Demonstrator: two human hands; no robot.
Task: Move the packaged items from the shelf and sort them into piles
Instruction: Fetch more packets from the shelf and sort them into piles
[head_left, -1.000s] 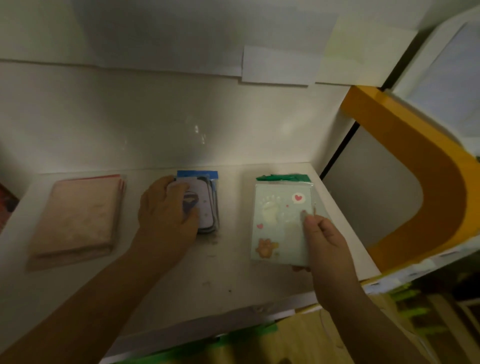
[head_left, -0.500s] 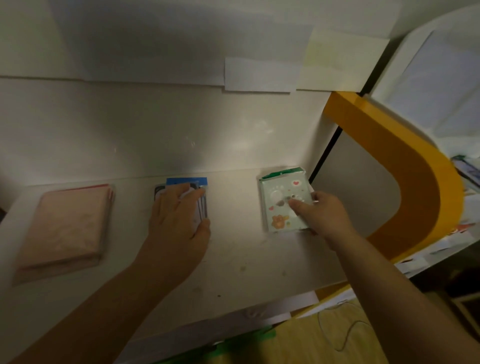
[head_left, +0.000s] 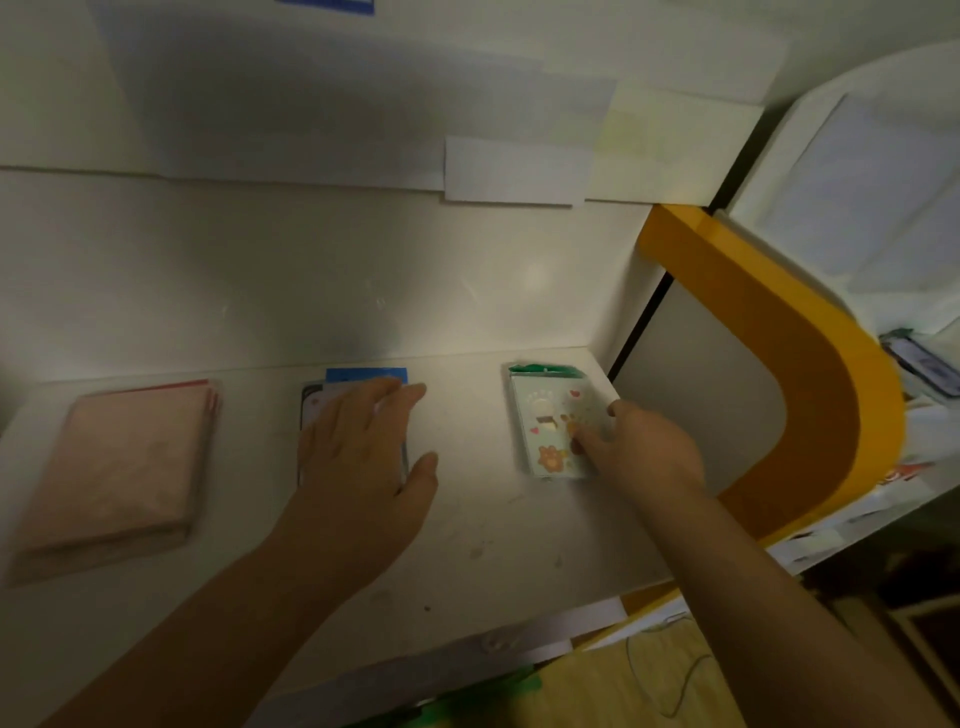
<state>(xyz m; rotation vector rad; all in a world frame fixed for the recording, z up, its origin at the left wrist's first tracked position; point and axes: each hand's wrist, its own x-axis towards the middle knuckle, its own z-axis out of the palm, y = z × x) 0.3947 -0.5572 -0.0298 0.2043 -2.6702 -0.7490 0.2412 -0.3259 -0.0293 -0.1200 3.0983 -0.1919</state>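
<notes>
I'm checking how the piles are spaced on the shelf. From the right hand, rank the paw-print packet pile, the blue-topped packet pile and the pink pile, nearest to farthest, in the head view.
1. Paw-print packet pile: under the right hand's fingertips, at the shelf's right end.
2. Blue-topped packet pile: mid-shelf, under the left hand.
3. Pink pile: far left.

Setting: home storage nook; white laminate shelf (head_left: 467, 545), paper sheets (head_left: 514, 169) taped above it, orange-edged curved panel (head_left: 810, 374) beside.
</notes>
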